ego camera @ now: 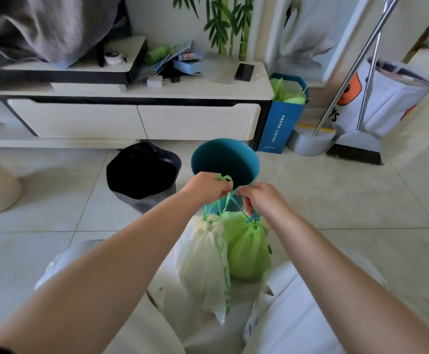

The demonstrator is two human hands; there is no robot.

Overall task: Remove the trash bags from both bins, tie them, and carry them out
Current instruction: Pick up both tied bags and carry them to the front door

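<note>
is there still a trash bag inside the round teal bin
No, the round teal plastic bin shows only its bare inner wall, while the white bag and green bag hang outside it.

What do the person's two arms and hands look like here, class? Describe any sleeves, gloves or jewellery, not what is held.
Both forearms are bare up to the frame edge. The left hand and right hand wear no gloves, and no rings, watch or bracelet show. A dark edge, possibly a sleeve, sits at the bottom-left corner.

Thin plastic bags (203, 261), glossy tiles (335, 195)

Soft daylight, slight blur, curved edges
</note>
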